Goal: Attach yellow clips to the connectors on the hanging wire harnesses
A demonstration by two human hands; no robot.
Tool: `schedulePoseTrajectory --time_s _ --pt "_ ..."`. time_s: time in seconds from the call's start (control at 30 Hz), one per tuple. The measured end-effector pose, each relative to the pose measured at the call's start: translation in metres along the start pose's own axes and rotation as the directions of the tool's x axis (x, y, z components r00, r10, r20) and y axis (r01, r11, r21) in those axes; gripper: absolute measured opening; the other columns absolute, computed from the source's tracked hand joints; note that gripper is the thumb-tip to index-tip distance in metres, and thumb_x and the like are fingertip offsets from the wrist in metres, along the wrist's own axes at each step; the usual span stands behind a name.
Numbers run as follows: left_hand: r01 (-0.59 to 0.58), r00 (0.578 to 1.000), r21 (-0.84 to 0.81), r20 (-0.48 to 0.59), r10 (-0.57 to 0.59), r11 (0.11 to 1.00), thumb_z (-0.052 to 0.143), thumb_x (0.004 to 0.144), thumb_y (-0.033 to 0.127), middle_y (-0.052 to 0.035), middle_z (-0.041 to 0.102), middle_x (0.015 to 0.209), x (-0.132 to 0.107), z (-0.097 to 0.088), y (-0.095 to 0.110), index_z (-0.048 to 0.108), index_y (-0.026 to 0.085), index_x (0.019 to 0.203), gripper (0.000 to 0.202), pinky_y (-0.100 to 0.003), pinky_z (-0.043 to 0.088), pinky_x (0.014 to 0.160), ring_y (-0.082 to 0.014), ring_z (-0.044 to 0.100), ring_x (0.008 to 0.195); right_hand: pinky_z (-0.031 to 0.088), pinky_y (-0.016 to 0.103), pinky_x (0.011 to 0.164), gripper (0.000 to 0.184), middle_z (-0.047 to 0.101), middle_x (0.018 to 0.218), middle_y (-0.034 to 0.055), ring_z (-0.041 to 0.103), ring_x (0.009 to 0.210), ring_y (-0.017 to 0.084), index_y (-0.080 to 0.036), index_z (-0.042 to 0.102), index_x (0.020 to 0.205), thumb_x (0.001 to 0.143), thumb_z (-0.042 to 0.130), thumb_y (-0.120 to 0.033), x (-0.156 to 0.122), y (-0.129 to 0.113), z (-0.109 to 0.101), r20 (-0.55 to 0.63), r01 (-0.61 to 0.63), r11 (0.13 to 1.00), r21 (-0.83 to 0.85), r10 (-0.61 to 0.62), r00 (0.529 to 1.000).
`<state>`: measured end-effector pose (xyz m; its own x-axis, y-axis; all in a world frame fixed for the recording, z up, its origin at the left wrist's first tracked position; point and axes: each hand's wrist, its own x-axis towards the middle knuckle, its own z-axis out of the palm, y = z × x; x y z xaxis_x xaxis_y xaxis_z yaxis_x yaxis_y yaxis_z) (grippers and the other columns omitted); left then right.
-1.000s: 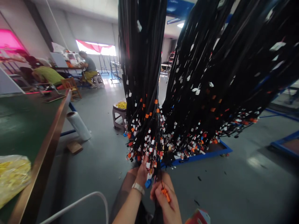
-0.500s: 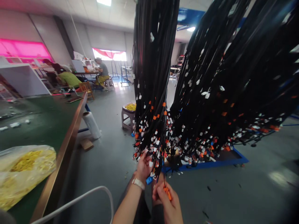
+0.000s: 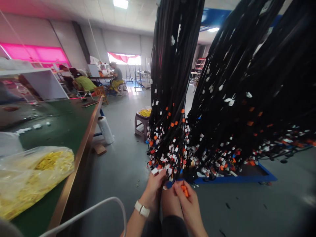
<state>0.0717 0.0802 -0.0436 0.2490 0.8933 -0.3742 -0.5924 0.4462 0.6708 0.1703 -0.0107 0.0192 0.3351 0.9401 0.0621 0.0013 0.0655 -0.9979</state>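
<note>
A thick bundle of black cables hangs in front of me, its lower ends crowded with small white, orange and red connectors. In my right hand, thumb and fingers are closed on an orange connector at the end of a dark wire. My left hand, with a white-strapped watch on the wrist, is at the bundle's lower left. Its fingers are curled at a white connector, which appears pinched there; the fingertips are partly hidden.
More cable bundles hang at right over a blue tray. At left, a green table bears a bag of yellow parts. A stool, a plastic film roll and a white hose are nearby. Several people sit behind.
My left hand has drawn down out of the connectors and now has a white connector at its fingers. My right hand still holds the orange connector. The view has swung left.
</note>
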Motion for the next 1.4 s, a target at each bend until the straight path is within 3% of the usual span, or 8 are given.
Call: schedulePoseTrajectory --time_s 0.2,0.4,0.6,0.73,0.83,0.93,1.13,1.4 --pt "-0.177 0.981 0.225 0.114 0.154 0.958 0.066 0.059 -0.001 0.0007 0.059 0.060 -0.030 0.018 0.007 0.064 0.012 0.062 0.013 -0.017 0.034 0.056 -0.0106 0.047 0.061 0.046 0.036 0.085 0.028 0.067 0.099 0.0091 0.060 0.092 0.023 -0.019 0.065 0.098 0.079 0.057 -0.037 0.028 0.003 -0.008 0.157 0.157 0.980 -0.120 -0.138 0.978" --pt "-0.297 0.947 0.378 0.232 0.221 0.877 0.068 0.063 0.009 0.0015 0.055 0.063 -0.041 0.019 0.017 0.063 0.014 0.066 0.008 -0.018 0.034 0.054 -0.0102 0.045 0.060 0.039 0.040 0.096 0.038 0.062 0.115 0.0071 0.056 0.107 0.023 -0.024 0.056 0.120 0.082 0.052 -0.029 0.045 -0.008 -0.019 0.440 0.286 0.939 -0.190 -0.178 0.880" --pt "0.193 0.972 0.023 0.130 -0.194 0.981 0.054 0.076 0.057 0.0065 0.034 0.037 -0.042 0.016 0.010 0.049 0.016 0.059 0.045 -0.016 0.014 0.036 -0.0035 0.021 0.032 0.046 0.038 0.085 0.035 0.067 0.095 0.0078 0.061 0.091 0.024 -0.023 0.064 0.111 0.078 0.057 -0.029 0.049 -0.008 -0.012 0.446 0.359 0.888 -0.288 -0.208 0.871" --pt "0.388 0.920 -0.232 0.150 -0.361 0.892 0.050 0.083 0.040 0.0058 0.034 0.039 -0.039 0.014 0.019 0.052 0.013 0.064 0.034 -0.014 0.015 0.032 -0.0034 0.024 0.030 0.049 0.036 0.076 0.031 0.069 0.092 0.0083 0.063 0.084 0.024 -0.020 0.069 0.099 0.073 0.064 -0.034 0.049 0.006 -0.012 0.287 0.234 0.941 -0.246 -0.161 0.945" --pt "0.304 0.947 -0.360 0.011 -0.322 0.882 0.048 0.074 0.003 0.0022 0.045 0.048 -0.038 0.014 0.028 0.051 0.011 0.066 0.012 -0.014 0.030 0.036 -0.0050 0.039 0.037 0.051 0.032 0.068 0.033 0.069 0.083 0.0063 0.063 0.075 0.021 -0.018 0.070 0.095 0.068 0.069 -0.037 0.051 0.015 -0.015 0.220 0.151 0.973 -0.175 -0.111 0.969" --pt "0.200 0.960 -0.423 -0.094 -0.262 0.884 0.037 0.063 -0.013 -0.0002 0.052 0.059 -0.035 0.010 0.032 0.051 0.012 0.071 0.030 -0.014 0.041 0.043 -0.0069 0.050 0.047 0.051 0.030 0.062 0.032 0.068 0.077 0.0054 0.062 0.067 0.019 -0.017 0.071 0.089 0.065 0.072 -0.037 0.051 0.021 -0.017 0.199 0.099 0.987 -0.129 -0.072 0.977" --pt "0.045 0.939 -0.525 -0.267 -0.215 0.850 0.025 0.061 -0.021 0.0016 0.055 0.070 -0.029 -0.003 0.038 0.050 0.015 0.078 0.046 -0.012 0.052 0.059 -0.0040 0.058 0.058 0.050 0.031 0.060 0.031 0.068 0.074 0.0051 0.061 0.065 0.020 -0.018 0.070 0.084 0.063 0.073 -0.040 0.048 0.021 -0.016 0.187 0.009 0.998 -0.058 0.002 0.982" --pt "-0.046 0.986 -0.451 -0.166 -0.033 0.891 0.038 0.081 -0.008 -0.0157 0.065 0.094 -0.047 0.021 0.054 0.058 0.005 0.091 0.026 -0.021 0.056 0.076 -0.0151 0.066 0.086 0.048 0.030 0.062 0.027 0.067 0.073 0.0049 0.059 0.066 0.021 -0.018 0.070 0.080 0.063 0.073 -0.039 0.048 0.024 -0.009 0.200 0.026 0.992 -0.121 -0.002 0.980"
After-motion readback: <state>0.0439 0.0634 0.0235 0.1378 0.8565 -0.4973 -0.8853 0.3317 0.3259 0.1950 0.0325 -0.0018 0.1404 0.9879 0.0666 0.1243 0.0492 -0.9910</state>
